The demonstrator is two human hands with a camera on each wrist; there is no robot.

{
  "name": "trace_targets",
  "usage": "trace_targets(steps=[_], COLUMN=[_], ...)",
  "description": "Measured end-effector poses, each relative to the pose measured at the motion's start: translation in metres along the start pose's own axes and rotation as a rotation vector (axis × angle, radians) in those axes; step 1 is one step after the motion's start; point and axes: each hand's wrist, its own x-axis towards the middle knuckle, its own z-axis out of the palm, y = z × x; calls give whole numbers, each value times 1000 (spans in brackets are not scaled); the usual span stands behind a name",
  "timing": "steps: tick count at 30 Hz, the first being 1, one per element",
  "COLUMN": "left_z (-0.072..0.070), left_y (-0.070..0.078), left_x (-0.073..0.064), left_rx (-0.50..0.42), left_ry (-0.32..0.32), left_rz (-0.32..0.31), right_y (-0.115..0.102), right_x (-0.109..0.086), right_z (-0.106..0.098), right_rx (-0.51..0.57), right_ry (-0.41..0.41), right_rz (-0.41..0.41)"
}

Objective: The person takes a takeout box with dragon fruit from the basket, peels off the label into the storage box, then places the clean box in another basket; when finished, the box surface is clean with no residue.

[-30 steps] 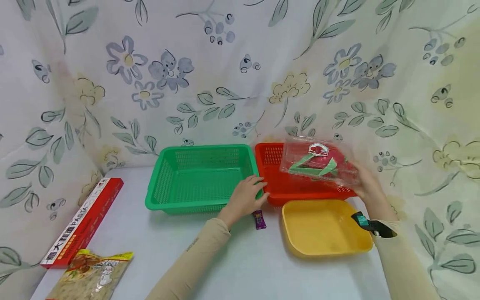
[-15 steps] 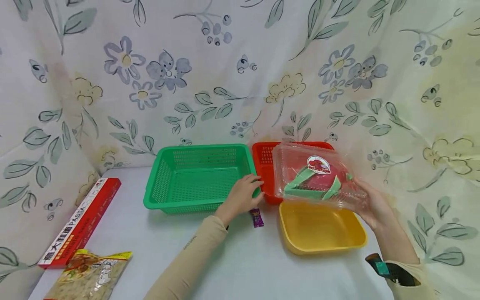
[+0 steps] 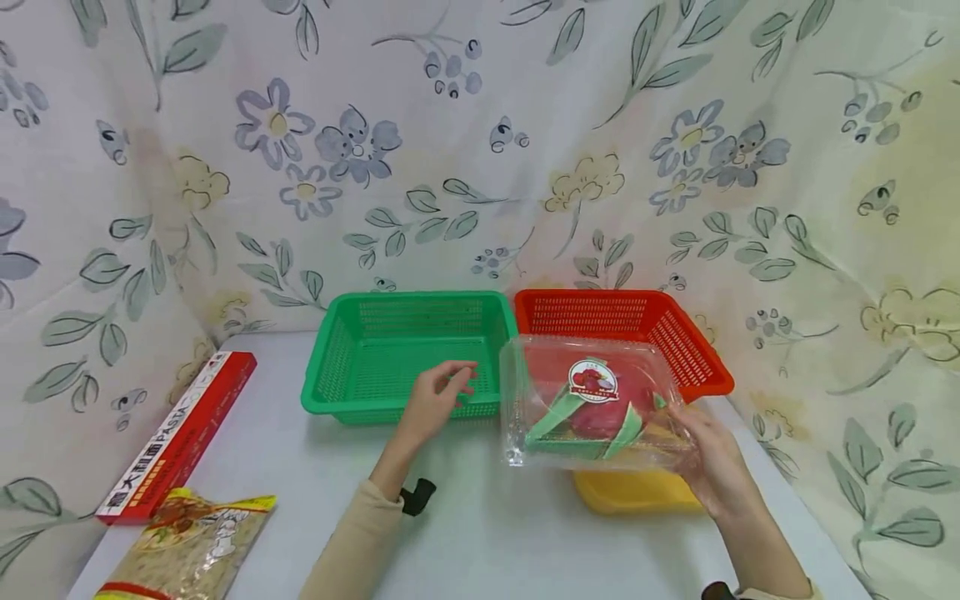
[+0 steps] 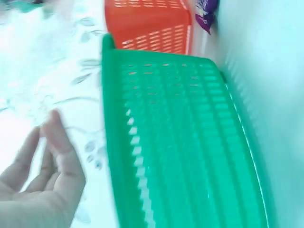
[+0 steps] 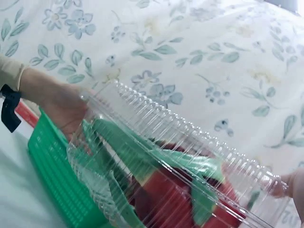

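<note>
Two bare hands were raised over the white tabletop (image 3: 480, 533). The right hand (image 3: 712, 458) grasped the right end of a clear plastic box (image 3: 519, 408), its fingers and thumb closed on the plastic. The clear plastic box was held in the air, tilted, before the front of a red basket (image 3: 585, 312) and above a yellow bowl (image 3: 637, 493), covering part of each in the head view. Inside lay red fruit (image 3: 600, 417) with green strips, and a round sticker (image 3: 593, 381) showed on the lid.

The left hand (image 3: 433, 398) hung by the front edge of a green basket (image 3: 390, 367), apart from the clear plastic box; its fingers were released and loosely bent.

The two baskets stood side by side along the tabletop's back edge, the green one on the left. The yellow bowl sat nearer the right edge. The left wrist view showed a purple packet (image 4: 206, 14) near the red basket. A red pasta box (image 3: 180, 437) lay slanting along the left edge, and a food bag (image 3: 191, 542) lay at the front left corner, its top at the pasta box's near end.
</note>
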Motion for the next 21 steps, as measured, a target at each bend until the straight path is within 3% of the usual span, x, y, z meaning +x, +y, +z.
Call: trace_targets(steps=[4, 8, 13, 21], left_z=[-16, -22, -28, -47], left_y=[10, 15, 14, 10], left_x=[-32, -52, -61, -84], left_rx=[-24, -40, -75, -92], left_ry=[-107, -176, -169, -188], left_rz=[-156, -214, -246, -334], right_y=[8, 17, 31, 57], right_x=[-6, -9, -12, -16], right_z=[20, 39, 65, 88], right_rx=[-30, -15, 16, -70], right_ry=[99, 134, 136, 113], right_rz=[69, 67, 49, 39])
